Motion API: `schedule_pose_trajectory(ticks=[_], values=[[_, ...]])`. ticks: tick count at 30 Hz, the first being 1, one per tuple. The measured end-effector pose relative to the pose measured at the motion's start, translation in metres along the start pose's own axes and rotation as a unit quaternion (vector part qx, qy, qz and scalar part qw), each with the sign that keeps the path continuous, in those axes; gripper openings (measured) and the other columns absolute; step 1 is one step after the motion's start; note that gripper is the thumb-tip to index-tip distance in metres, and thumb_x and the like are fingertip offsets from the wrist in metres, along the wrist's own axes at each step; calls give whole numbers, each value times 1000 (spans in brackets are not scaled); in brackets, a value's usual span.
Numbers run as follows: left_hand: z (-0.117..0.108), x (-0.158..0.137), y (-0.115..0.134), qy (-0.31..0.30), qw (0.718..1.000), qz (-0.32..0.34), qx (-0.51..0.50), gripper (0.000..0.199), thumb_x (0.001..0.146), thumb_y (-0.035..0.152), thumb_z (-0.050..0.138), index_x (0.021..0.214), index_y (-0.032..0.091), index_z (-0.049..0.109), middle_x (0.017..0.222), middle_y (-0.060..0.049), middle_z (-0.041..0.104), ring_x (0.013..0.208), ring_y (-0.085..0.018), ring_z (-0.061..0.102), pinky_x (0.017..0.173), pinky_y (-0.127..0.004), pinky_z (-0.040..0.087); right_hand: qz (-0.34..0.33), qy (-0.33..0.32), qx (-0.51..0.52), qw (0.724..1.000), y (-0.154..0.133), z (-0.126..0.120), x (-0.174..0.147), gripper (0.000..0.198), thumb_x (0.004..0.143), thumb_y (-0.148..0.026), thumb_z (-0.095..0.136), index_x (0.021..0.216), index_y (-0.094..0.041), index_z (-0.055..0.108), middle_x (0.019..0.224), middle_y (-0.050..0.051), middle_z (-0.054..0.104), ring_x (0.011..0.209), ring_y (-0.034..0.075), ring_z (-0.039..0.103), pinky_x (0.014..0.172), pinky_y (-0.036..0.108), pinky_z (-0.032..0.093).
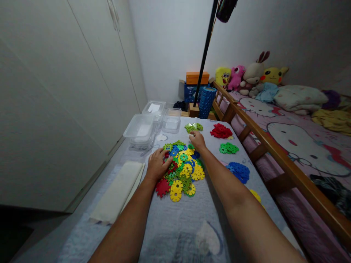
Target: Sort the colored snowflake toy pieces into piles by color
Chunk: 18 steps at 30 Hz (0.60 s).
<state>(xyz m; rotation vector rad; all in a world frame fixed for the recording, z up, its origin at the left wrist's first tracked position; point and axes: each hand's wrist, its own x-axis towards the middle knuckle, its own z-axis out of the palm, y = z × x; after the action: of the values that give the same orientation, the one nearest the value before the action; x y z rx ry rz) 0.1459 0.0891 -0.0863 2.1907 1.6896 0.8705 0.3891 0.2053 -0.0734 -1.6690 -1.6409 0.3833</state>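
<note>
A mixed heap of flat, notched plastic disc and square pieces (187, 168) in yellow, red, green, lime and blue lies on the cloth-covered table. My left hand (157, 164) rests at the heap's left edge, thumb and fingers apart, touching pieces beside some red ones. Beyond the heap, my right hand (197, 140) is just in front of a small lime-green pile (193, 127). Its fingers are curled together; whatever is between them is too small to make out. Single-colour piles line the right side: red (221, 131), green (229, 148), blue (239, 172) and yellow (255, 195), the last partly hidden by my right forearm.
Clear plastic containers (140, 128) stand at the table's back left, with a smaller one (172, 119) beside them. A folded cream cloth (120, 191) lies at left. A wooden bed rail (255, 133) runs along the right edge. A black pole (204, 58) rises behind the table.
</note>
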Motion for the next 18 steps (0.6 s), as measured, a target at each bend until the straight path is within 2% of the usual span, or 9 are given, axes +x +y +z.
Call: schedule_pose_trajectory(ticks=[4,9,14,18], values=[[-2,0,2,-20,1000,16,0,43,93,46,56,129,23,64,139,-13,61,132,-32,53,113,-55,38,-55,-141,-25,988,-16,2,-24,29,86,-28,61,112,-24,74,122,5,73,119,24,62,109,37,43],[-4,0,5,-43,998,51,-13,44,93,46,55,132,25,62,140,-12,60,132,-31,54,113,-54,37,-71,-207,-27,975,-22,-5,-43,25,86,-27,64,108,-25,76,117,3,75,113,24,65,104,36,47],[-5,0,9,-65,993,90,-49,43,92,44,57,128,22,64,136,-11,63,128,-30,57,112,-53,40,-46,-217,-2,975,-21,-22,-66,28,87,-23,61,112,-20,73,112,5,75,104,21,67,98,34,50],[-5,-1,12,-72,987,113,-89,43,90,45,59,125,21,65,134,-11,64,127,-29,58,112,-49,42,-46,-105,-3,993,-22,-38,-97,30,83,-21,62,111,-19,71,118,9,70,113,24,62,104,38,46]])
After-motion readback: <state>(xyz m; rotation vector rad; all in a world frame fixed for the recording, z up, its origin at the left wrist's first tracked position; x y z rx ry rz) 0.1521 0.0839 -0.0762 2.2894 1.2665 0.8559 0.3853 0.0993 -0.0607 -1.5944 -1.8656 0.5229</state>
